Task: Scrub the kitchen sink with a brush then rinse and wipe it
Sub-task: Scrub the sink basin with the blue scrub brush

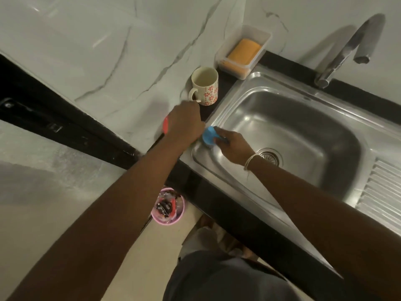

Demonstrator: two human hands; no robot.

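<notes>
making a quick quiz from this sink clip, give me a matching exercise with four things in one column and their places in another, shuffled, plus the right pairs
Things:
1. cream mug with red flower pattern
2. orange sponge in a clear plastic tub
3. round blue scrub brush
4. pink basket

Places:
A. on the floor below the counter edge
B. on the black counter by the marble wall, just beyond the left hand
C. at the back corner of the steel sink, against the wall
D. at the sink's left rim, under the right hand

Pairs: 1-B, 2-C, 3-D, 4-A
</notes>
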